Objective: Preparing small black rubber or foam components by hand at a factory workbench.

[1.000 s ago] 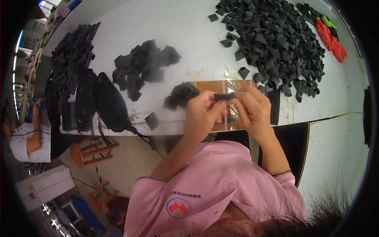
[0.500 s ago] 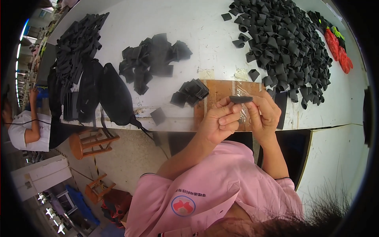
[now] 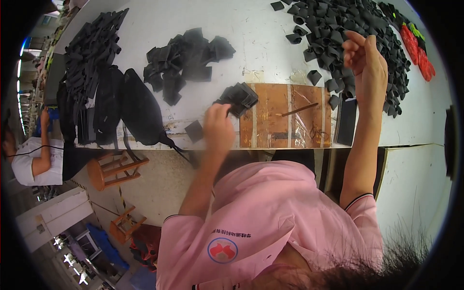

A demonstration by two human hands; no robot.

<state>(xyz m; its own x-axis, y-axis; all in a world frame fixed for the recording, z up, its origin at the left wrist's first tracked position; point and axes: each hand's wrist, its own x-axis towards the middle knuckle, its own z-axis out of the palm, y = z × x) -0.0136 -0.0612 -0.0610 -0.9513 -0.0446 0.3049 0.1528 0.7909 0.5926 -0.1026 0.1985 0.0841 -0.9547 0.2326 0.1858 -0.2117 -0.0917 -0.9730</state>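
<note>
My left hand [image 3: 218, 128], blurred by motion, reaches the near-left edge of a small stack of flat dark grey fabric pieces [image 3: 240, 98]; whether its fingers grip one does not show. A single flat piece [image 3: 194, 131] lies left of that hand. Over the big heap of dark grey folded loops [image 3: 328, 29] at the right, my right hand [image 3: 368, 67] is raised with loosely curled, parted fingers and nothing visible in them. Between the hands, a thin brown stick [image 3: 299, 109] lies on a brown board [image 3: 266, 116] with clear tape strips.
Another pile of flat dark pieces [image 3: 193, 58] lies mid-table. At the left are a heap of dark strips [image 3: 92, 53] and black pouches [image 3: 140, 111]. Red gloves [image 3: 416, 53] lie far right. A wooden stool [image 3: 113, 171] and a person in white [image 3: 36, 162] are beyond the table's left.
Both hands were together over the board, holding a small dark piece. They have parted: the left moved left to the stack, the right away to the heap. The stick on the board is now uncovered.
</note>
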